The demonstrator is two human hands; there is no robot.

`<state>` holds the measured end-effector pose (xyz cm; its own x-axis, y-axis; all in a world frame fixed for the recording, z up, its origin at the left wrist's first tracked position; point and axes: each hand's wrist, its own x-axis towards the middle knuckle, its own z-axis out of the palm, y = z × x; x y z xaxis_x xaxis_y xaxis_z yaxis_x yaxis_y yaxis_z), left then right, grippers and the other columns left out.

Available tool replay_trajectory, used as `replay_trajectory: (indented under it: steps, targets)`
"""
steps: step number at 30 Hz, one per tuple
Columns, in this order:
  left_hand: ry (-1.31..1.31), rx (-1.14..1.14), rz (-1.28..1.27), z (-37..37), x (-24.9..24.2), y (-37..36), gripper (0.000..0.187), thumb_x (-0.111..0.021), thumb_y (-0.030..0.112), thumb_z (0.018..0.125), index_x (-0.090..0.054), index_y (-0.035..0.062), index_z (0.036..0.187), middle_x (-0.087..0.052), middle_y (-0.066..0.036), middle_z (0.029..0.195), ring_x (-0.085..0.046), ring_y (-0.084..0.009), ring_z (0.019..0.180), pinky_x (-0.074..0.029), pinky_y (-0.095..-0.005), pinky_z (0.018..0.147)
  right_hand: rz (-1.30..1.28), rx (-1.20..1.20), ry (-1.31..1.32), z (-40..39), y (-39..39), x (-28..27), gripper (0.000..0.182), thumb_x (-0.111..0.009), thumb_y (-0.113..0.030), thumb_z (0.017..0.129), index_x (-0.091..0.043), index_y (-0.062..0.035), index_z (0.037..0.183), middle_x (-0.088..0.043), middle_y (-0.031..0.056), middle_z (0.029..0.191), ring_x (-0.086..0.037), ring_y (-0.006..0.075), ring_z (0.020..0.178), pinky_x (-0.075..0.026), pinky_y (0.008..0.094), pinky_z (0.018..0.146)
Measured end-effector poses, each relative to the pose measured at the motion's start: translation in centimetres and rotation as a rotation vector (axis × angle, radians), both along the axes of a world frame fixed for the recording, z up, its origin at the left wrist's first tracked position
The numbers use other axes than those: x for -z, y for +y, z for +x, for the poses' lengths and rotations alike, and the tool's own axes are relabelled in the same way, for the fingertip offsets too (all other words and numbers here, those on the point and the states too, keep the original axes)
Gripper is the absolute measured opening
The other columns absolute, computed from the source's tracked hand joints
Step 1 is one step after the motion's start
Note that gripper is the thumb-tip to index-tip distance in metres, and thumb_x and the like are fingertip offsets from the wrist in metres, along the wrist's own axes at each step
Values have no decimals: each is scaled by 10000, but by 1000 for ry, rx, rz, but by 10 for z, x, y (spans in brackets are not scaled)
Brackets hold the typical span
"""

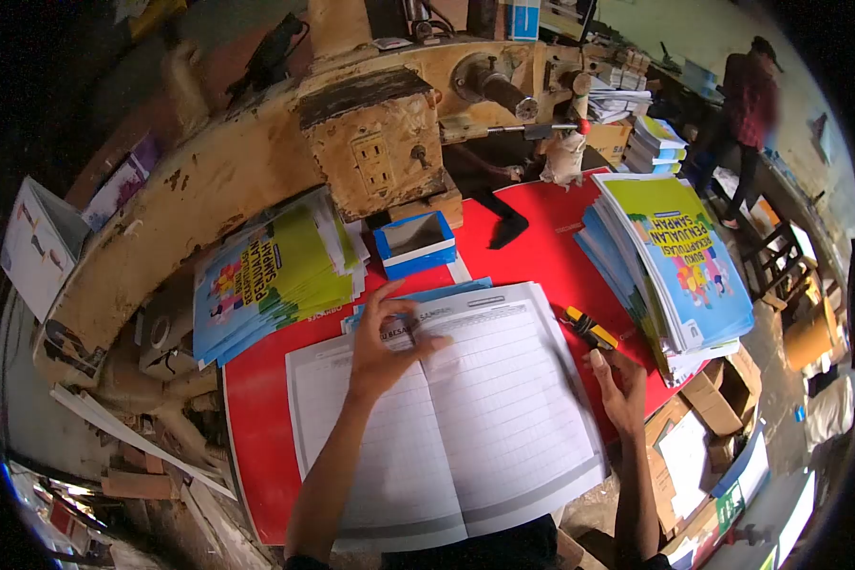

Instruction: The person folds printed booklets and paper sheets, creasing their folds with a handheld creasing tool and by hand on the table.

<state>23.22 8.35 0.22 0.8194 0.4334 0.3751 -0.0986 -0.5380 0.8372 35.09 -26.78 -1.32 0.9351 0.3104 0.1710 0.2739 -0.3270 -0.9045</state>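
Observation:
An open booklet (503, 418) with ruled, table-like pages lies across the red work surface (256, 446) in front of me. Above its upper left page is my left hand (387, 342), thumb and fingers apart in a curve with nothing between them. My right hand (622, 391) is by the booklet's right edge, fingers loosely bent and apart, holding nothing. Just beyond its fingertips lies a yellow-and-black hand tool (591, 328). Blue cover edges (475, 288) stick out past the booklet's top.
Stacks of green-and-blue booklets stand left (275, 275) and right (679, 256). A small blue box (415, 244) sits below the worn beige machine (370, 142). Cardboard boxes (712, 394) are at lower right. A person (746, 114) stands at the back right.

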Motion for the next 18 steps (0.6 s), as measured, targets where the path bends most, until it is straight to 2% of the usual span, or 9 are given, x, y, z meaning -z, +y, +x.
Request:
replay_trajectory:
  steps: [1,4,5,7,8,12,15,17,18]
  targets:
    - [-3,7,2,3,-3,3,907,-961,383,707,-485,91,1422,-694,-92,1137,-656,-208,1093,-496,-389,1000,2,7,-3,1,0,5,425,-668,-348,1020,-739,70,986,-755,112,906,-674,154,896,-509,320,840]
    - [141,30,-180,20,-17,15,426,-697,382,987,-634,45,1241,-657,-40,912,-628,-174,913,-511,-352,887,111,23,-54,2,0,12,405,-687,-323,1012,-730,79,1026,-732,61,872,-633,119,843,-509,305,788]
    - [131,31,-177,29,-23,18,426,-697,382,987,-634,45,1241,-657,-40,912,-628,-174,913,-511,-352,887,111,10,-18,2,0,10,399,-685,-318,1015,-729,78,1038,-734,55,881,-630,111,846,-507,297,785]
    - [512,166,-162,46,-36,23,455,-724,491,958,-686,45,1042,-650,-42,812,-635,-167,810,-504,-327,742,114,0,3,2,0,9,393,-683,-313,1017,-728,76,1050,-736,50,891,-628,103,848,-506,290,782]
    - [581,234,-149,57,-33,22,487,-737,499,941,-693,29,1064,-683,-84,843,-655,-179,835,-512,-313,774,137,3,12,2,1,11,385,-680,-309,1021,-728,72,1042,-723,37,880,-614,95,839,-498,284,768]
    - [575,578,38,74,-43,0,471,-795,439,906,-696,16,1089,-707,-113,866,-672,-185,863,-529,-312,821,85,16,-6,0,0,8,424,-627,-349,1050,-723,57,979,-642,7,817,-542,86,800,-456,283,710]
    - [506,766,-50,89,-43,-7,404,-826,311,893,-676,2,1106,-702,-95,926,-676,-180,936,-533,-311,882,119,29,-43,-2,1,2,535,-559,-447,1070,-728,49,966,-645,20,819,-551,102,814,-445,280,735]
    - [224,774,-190,90,-53,1,348,-826,224,896,-663,4,1112,-682,-75,1009,-662,-168,988,-526,-293,904,245,76,120,-5,0,-2,558,-534,-467,1079,-717,37,922,-624,12,805,-539,105,799,-428,274,724]
    - [214,833,-378,84,-60,8,270,-798,151,899,-660,20,1091,-657,-61,1061,-644,-154,1021,-514,-277,907,290,100,116,-3,0,2,578,-510,-481,1086,-641,3,799,-556,-19,775,-473,94,744,-387,290,657]
